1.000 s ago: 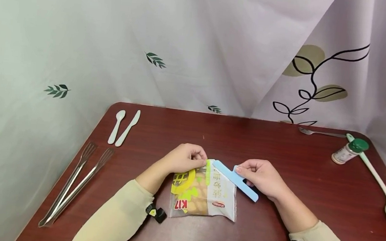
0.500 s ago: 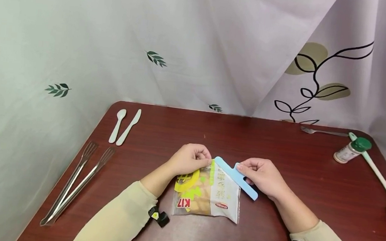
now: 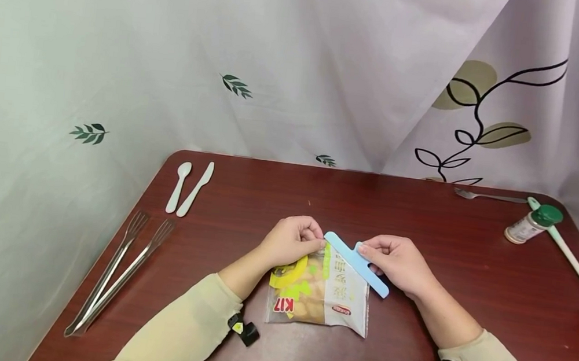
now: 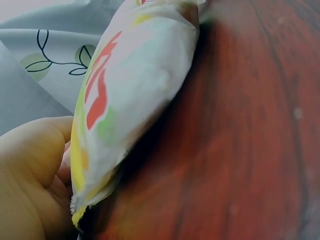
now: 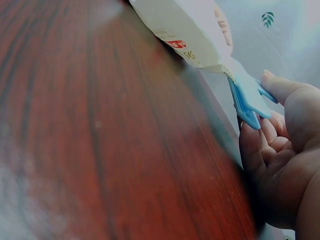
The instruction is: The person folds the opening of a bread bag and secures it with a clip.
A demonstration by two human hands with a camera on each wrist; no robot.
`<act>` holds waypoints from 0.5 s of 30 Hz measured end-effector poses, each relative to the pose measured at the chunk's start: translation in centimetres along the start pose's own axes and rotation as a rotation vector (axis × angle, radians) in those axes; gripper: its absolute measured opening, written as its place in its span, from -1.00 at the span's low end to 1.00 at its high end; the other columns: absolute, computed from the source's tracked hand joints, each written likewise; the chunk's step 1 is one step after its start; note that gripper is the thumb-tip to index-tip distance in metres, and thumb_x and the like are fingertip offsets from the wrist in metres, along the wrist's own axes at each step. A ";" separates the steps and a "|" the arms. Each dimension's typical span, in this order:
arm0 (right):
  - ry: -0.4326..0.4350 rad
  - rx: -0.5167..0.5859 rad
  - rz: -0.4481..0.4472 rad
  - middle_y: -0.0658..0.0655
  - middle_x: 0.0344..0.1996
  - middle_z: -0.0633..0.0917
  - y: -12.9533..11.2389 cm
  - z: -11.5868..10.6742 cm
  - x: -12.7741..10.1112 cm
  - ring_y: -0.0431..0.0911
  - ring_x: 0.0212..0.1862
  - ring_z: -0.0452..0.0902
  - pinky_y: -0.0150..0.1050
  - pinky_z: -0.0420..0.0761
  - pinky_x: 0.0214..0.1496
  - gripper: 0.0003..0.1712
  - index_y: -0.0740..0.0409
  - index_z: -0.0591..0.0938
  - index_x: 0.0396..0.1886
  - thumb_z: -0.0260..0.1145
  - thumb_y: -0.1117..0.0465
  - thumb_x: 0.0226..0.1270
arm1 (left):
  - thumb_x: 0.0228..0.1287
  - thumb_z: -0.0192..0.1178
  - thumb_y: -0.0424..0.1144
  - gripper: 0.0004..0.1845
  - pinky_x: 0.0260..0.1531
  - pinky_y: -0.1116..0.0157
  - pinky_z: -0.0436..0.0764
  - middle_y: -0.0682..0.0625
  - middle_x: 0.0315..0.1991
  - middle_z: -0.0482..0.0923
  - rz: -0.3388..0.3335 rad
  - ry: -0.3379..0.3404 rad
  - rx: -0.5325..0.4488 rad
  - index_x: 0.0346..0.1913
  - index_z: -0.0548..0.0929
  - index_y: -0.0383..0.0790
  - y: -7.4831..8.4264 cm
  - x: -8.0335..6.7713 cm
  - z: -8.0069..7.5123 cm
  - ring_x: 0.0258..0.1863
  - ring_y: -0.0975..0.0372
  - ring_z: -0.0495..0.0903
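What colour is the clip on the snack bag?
Light blue clip, clearest in the head view.

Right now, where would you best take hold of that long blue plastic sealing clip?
Probably the small tab on the long blue plastic sealing clip, from its right, where the right hand pinches it. The clip lies slanted over the snack bag top, its left end by the left hand.

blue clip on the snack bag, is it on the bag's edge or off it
On. The blue clip sits across the top edge of the snack bag; in the right wrist view the edge runs into it. The right hand pinches it.
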State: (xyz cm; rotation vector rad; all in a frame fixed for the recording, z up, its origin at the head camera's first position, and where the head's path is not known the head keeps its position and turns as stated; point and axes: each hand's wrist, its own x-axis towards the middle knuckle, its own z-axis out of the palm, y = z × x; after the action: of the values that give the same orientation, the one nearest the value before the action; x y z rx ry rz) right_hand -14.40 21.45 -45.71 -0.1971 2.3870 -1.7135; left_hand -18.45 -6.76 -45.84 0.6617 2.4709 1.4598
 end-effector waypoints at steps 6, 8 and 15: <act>-0.004 0.004 0.001 0.08 -0.50 0.76 0.1 -0.1 0.1 -0.16 -0.50 0.60 -0.29 0.62 -0.45 -0.73 0.33 0.81 -0.12 0.49 0.16 0.47 | 0.38 0.45 -0.22 -0.76 -0.38 0.38 0.52 0.23 -0.39 0.77 0.003 -0.011 -0.026 -0.06 0.59 -0.15 -0.2 0.0 0.0 -0.48 0.29 0.66; -0.001 0.011 0.012 0.08 -0.50 0.77 0.0 0.0 0.1 -0.15 -0.49 0.61 -0.29 0.63 -0.44 -0.73 0.32 0.81 -0.11 0.50 0.15 0.46 | 0.40 0.45 -0.23 -0.75 -0.33 0.37 0.54 0.23 -0.36 0.77 0.010 -0.012 -0.028 -0.01 0.59 -0.15 -0.3 0.0 0.1 -0.43 0.30 0.67; 0.000 -0.023 0.012 0.11 -0.44 0.78 -0.1 -0.1 0.1 -0.09 -0.44 0.63 -0.23 0.65 -0.43 -0.70 0.30 0.80 -0.09 0.50 0.11 0.46 | 0.43 0.41 -0.23 -0.81 -0.35 0.36 0.55 0.24 -0.33 0.75 0.026 -0.006 0.012 0.00 0.65 -0.13 -0.3 0.1 0.2 -0.45 0.27 0.62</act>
State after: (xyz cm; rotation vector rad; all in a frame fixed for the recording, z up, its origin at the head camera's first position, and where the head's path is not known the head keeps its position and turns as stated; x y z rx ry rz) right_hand -14.51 21.49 -45.57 -0.1862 2.4036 -1.6819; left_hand -18.54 -6.73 -46.22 0.7014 2.4781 1.4510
